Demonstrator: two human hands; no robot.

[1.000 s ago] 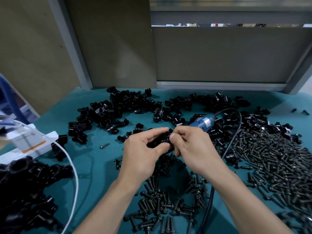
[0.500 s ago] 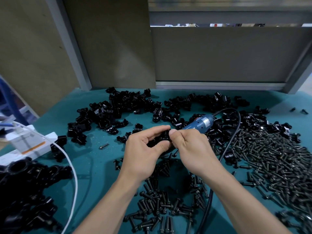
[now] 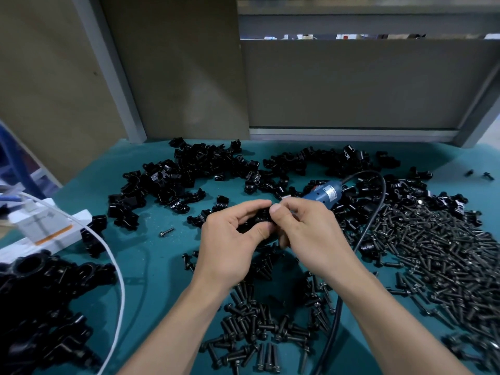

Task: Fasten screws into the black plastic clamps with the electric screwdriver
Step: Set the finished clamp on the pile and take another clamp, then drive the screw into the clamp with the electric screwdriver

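My left hand (image 3: 230, 239) grips a black plastic clamp (image 3: 259, 219) between thumb and fingers above the teal table. My right hand (image 3: 305, 234) meets it from the right, its thumb and fingers pinching at the clamp's top; any screw there is hidden. The blue electric screwdriver (image 3: 323, 194) lies on the table just behind my right hand, its black cord (image 3: 370, 220) looping right and back toward me. Loose black screws (image 3: 443, 255) cover the table at right, and more screws (image 3: 259, 328) lie below my wrists. Heaps of black clamps (image 3: 189, 174) lie behind my hands.
A single screw (image 3: 166, 232) lies left of my left hand. A white box (image 3: 46, 228) and white cable (image 3: 113, 269) sit at the left edge. Larger black parts (image 3: 40, 307) are piled at the lower left. Beige panels (image 3: 351, 82) wall the table's back.
Both hands stayed together around the clamp, with my right hand's fingers shifting slightly at its top. The screwdriver has not moved.
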